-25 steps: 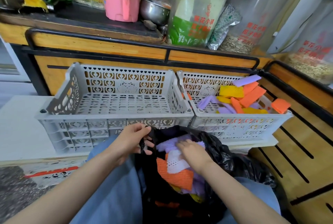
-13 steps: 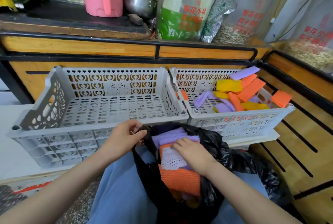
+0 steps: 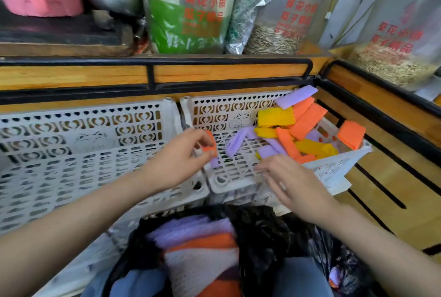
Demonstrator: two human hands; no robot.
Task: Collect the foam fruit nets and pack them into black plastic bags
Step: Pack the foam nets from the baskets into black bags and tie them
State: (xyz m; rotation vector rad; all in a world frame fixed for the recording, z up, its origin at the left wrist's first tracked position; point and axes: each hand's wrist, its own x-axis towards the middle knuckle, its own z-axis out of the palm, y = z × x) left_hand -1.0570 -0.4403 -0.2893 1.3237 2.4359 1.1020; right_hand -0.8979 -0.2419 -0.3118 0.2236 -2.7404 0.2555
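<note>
Facing a wooden counter (image 3: pixel 214 74) with a left crate (image 3: pixel 71 177) and a right crate (image 3: pixel 222 115) side by side before it; looks down on a black plastic bag (image 3: pixel 262 232) just before them, mouth open, stacked with purple, orange and white foam nets (image 3: pixel 198 249); has loose nets (image 3: pixel 307 122), orange, yellow and purple, heaped in the right crate's far right part; pinches an orange net (image 3: pixel 211 141) between thumb and curled fingers of left hand (image 3: pixel 176 160) over that crate's left edge; stretches right hand (image 3: pixel 293 184) into the same crate, fingers straight and spread, gripping nothing, tips near a purple net (image 3: pixel 266 152)
</note>
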